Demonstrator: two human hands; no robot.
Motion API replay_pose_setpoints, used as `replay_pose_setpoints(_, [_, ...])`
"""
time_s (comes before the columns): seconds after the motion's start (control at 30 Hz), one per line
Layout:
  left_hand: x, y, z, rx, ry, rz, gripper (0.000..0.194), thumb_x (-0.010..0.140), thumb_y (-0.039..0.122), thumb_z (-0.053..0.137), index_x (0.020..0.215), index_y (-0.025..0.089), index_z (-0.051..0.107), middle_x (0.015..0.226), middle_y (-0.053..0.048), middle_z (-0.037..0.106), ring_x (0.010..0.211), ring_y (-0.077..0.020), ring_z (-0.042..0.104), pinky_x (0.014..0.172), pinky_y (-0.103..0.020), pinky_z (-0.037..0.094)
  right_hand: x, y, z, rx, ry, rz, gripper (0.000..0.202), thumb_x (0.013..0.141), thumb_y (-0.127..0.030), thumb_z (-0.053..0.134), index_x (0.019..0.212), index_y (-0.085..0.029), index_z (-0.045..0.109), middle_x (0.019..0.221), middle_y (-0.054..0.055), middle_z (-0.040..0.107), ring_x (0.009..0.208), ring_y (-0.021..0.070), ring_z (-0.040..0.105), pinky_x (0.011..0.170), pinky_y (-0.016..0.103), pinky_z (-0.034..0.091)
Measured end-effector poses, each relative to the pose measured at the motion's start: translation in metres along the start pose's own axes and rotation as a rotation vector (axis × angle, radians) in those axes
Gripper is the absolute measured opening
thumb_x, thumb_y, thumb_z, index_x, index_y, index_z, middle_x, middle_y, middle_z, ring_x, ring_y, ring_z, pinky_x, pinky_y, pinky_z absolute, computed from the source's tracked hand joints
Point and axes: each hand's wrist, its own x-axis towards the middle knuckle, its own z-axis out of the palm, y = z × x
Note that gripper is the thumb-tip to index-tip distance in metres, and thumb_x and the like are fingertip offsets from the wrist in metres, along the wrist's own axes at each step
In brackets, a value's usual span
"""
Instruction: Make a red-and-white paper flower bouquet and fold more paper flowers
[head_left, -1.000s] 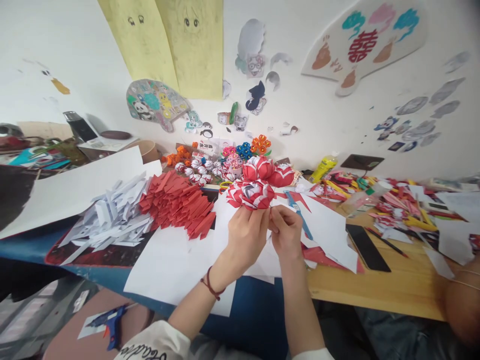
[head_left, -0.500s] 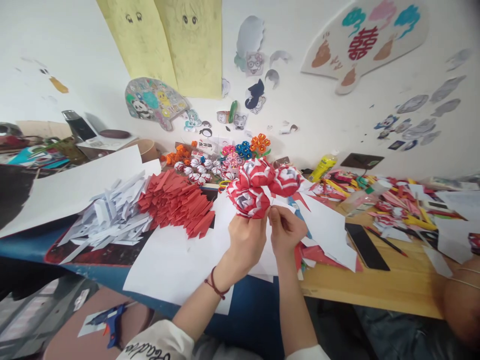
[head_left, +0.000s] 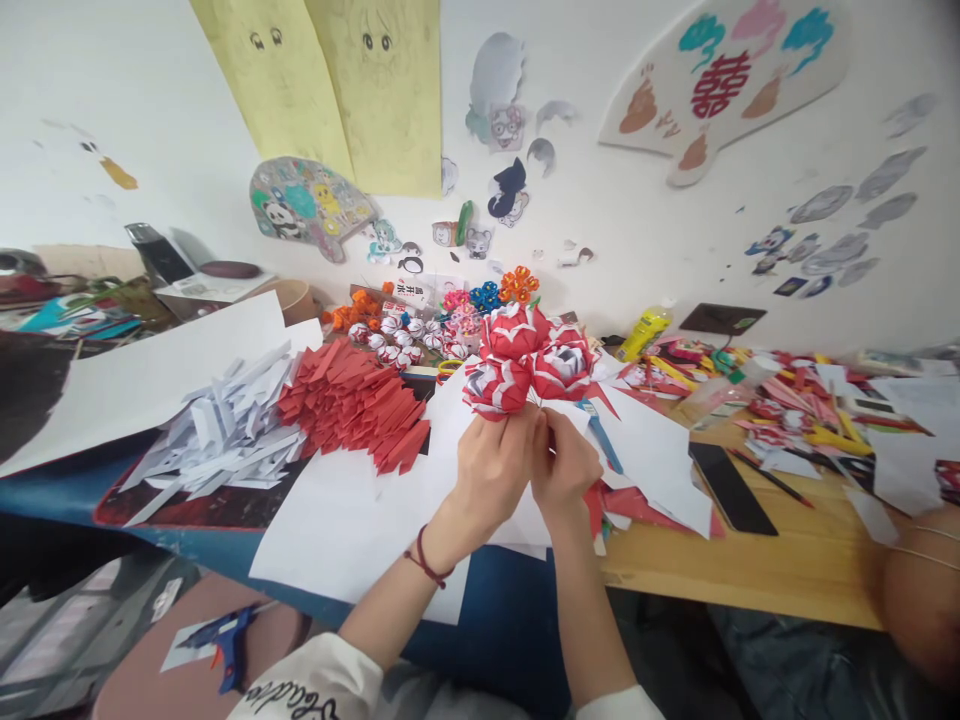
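Three red and white paper flowers (head_left: 496,385) are bunched together in front of me, above the white sheets. My left hand (head_left: 495,465) is closed around the thin stems just under the blooms. Pressed up against it, my right hand (head_left: 564,455) pinches the stems from the other side, thumb and fingers together. Only a short bit of wire stem shows between the blooms and my fingers. To the left lie a heap of folded red paper pieces (head_left: 352,405) and a heap of folded white paper pieces (head_left: 217,430).
A glue gun (head_left: 229,640) rests on a stool at lower left. At right are a black phone (head_left: 733,488), a clear bottle (head_left: 731,395) and paper scraps. Finished small flowers (head_left: 405,340) stand by the wall. Another person's arm (head_left: 922,580) is at the right edge.
The flowers have turned in my hands, and the right bloom now sits lower and closer to the others. My right hand has moved slightly left and up, against my left hand.
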Motion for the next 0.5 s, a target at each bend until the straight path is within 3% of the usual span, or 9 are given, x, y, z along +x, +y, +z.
replay_pose_setpoints(0.23, [0.007, 0.008, -0.008, -0.098, -0.005, -0.090, 0.023, 0.092, 0.015, 0.051, 0.069, 0.016, 0.056, 0.061, 0.000, 0.053, 0.055, -0.0096, 0.050, 0.054, -0.023, 0.036, 0.002, 0.002, 0.001, 0.043, 0.048, -0.004, 0.021, 0.093, -0.025, 0.050, 0.082, -0.018, 0.065, 0.055, 0.000, 0.054, 0.049, 0.0123, 0.049, 0.052, 0.025, 0.037])
replay_pose_setpoints(0.37, [0.009, 0.011, -0.013, -0.193, -0.090, -0.211, 0.016, 0.092, 0.018, 0.050, 0.079, 0.015, 0.059, 0.069, -0.002, 0.058, 0.058, -0.0095, 0.052, 0.055, -0.022, 0.037, 0.009, -0.005, -0.005, 0.134, 0.011, 0.072, 0.024, 0.094, -0.025, 0.049, 0.076, -0.019, 0.064, 0.053, -0.001, 0.054, 0.046, 0.0106, 0.047, 0.051, 0.024, 0.037])
replay_pose_setpoints(0.5, [0.013, 0.013, -0.017, -0.170, -0.101, -0.180, 0.018, 0.092, 0.019, 0.048, 0.078, 0.015, 0.059, 0.068, -0.003, 0.057, 0.059, -0.0112, 0.051, 0.055, -0.024, 0.036, 0.012, -0.006, -0.008, 0.081, 0.018, 0.056, 0.027, 0.094, -0.029, 0.049, 0.073, -0.020, 0.064, 0.052, -0.001, 0.054, 0.045, 0.0110, 0.046, 0.050, 0.024, 0.037])
